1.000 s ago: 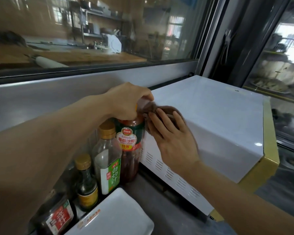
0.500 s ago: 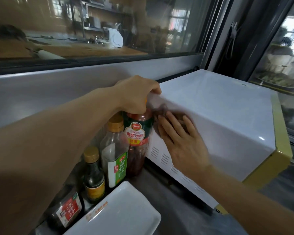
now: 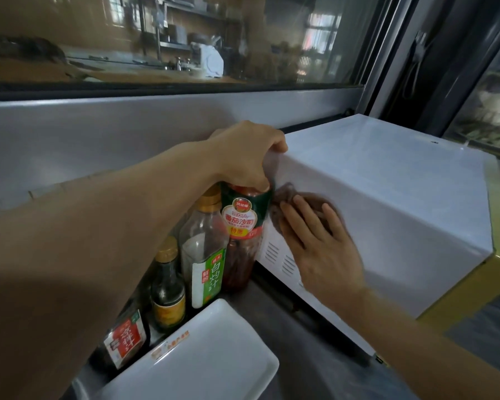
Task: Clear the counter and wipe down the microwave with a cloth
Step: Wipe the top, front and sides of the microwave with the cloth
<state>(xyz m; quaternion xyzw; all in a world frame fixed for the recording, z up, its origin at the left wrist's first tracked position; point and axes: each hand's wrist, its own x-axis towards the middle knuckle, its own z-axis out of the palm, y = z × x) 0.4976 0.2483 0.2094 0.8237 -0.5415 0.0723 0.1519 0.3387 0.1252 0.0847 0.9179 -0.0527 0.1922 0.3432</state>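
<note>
Brown cloth (image 3: 298, 201) bunched on white microwave (image 3: 387, 180) side, right hand (image 3: 321, 243) pressing flat, left hand (image 3: 248, 157) gripping bottle (image 3: 243, 229) top

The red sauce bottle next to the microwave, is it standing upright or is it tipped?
Slightly tipped. The red sauce bottle leans with its top toward the microwave, while the left hand grips its cap.

a long grey metal wall panel (image 3: 104, 134) is running behind the grey steel counter surface (image 3: 309, 356). above the panel a wide glass window with a dark frame (image 3: 185, 47) is showing another kitchen room, where metal shelves (image 3: 191, 27) are standing and bright daylight windows (image 3: 319, 36) are shining at the far side. at the right a dark vertical window post (image 3: 433, 62) is rising, and a second glass pane (image 3: 491, 96) is letting in pale light.
</note>
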